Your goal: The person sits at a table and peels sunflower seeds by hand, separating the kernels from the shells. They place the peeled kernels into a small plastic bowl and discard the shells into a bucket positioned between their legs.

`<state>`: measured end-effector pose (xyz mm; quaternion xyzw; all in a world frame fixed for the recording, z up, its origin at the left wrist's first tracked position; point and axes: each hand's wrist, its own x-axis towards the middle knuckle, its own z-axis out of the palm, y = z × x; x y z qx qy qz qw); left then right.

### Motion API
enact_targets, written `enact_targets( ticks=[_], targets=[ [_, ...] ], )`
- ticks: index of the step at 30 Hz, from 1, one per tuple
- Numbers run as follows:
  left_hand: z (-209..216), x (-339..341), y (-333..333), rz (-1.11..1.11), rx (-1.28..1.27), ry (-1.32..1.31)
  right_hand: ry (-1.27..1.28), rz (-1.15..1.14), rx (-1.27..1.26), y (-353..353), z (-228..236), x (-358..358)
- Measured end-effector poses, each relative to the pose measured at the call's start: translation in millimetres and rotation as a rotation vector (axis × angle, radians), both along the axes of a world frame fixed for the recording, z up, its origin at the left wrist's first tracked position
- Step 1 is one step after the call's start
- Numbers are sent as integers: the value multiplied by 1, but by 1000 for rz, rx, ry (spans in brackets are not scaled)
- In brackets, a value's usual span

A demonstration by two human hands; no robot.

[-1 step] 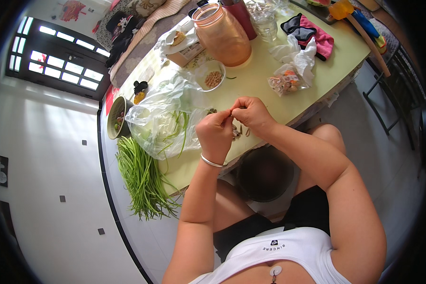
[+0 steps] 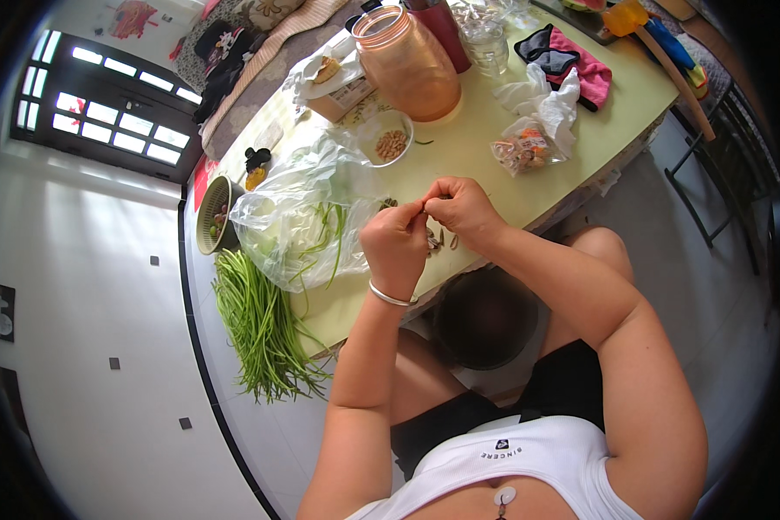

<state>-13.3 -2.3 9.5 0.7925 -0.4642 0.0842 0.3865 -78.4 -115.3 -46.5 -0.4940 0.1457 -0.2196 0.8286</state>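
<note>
Both hands meet over the near edge of the table, fingertips pinched together. My left hand (image 2: 394,243) has a white bangle on its wrist and is closed. My right hand (image 2: 464,212) is closed as well, thumb and forefinger touching the left fingertips. A tiny dark thing shows between them, too small to name. Just below the hands lie small brown pod-like pieces (image 2: 435,243), partly hidden by the fingers. A few greenish-brown bits (image 2: 388,204) lie behind the left hand. Farther back stands a white bowl (image 2: 402,121) with tan beans or nuts (image 2: 391,145) in it.
On the left are a clear plastic bag (image 2: 273,208), long green stalks (image 2: 260,334) hanging over the edge, and a basket (image 2: 204,227). A large amber jar (image 2: 412,69) stands at the back. At right are a snack packet (image 2: 529,149) and pink cloth (image 2: 585,74). Below sits a dark bucket (image 2: 485,321).
</note>
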Motion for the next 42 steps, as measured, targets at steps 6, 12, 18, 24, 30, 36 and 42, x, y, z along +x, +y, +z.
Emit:
enact_targets(
  ticks=[6, 12, 18, 24, 30, 36, 42],
  targets=[
    [-4, 14, 6, -154, -205, 790, 8, 163, 136, -12, 10, -10],
    [-2, 24, 7, -158, -279, 1187, 24, 155, 45, -13, 11, -9],
    [-9, 30, 6, -189, -302, 1166, -13, 115, 273, -14, 9, -10],
    [-1, 29, 7, -214, -211, 1128, 72, 180, 265, -14, 15, -9],
    [-2, 34, 9, -241, -169, 1188, 29, 202, 187, -12, 11, -10],
    [-3, 33, 9, -282, -176, 1211, -10, 189, 218, -11, 4, -6],
    [-6, 18, 9, -242, -179, 824, -24, 191, 140, -11, 2, -6]
  ],
)
